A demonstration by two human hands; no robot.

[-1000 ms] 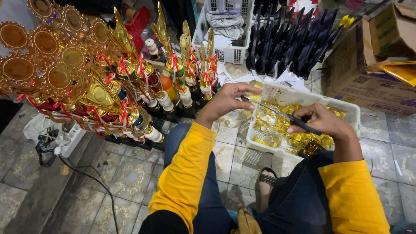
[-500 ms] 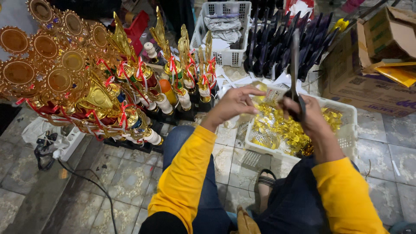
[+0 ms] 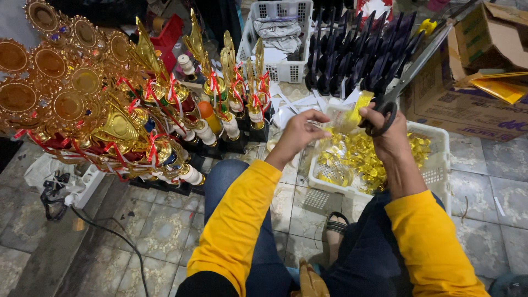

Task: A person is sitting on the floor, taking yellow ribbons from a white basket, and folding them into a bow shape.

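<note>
Tiled floor (image 3: pixel 165 231) carries trophies (image 3: pixel 110 110), white baskets (image 3: pixel 434 165), cardboard box (image 3: pixel 473 104), power strip (image 3: pixel 85 187).

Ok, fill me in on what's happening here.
A person in yellow sleeves sits on a tiled floor. The right hand grips a pair of scissors with the blades pointing up and away, and also pinches a small clear packet with a gold piece. The left hand touches the packet's other side. Below them is a white basket full of gold pieces. Gold trophies with red ribbons stand at the left, and black plastic parts stand behind.
</note>
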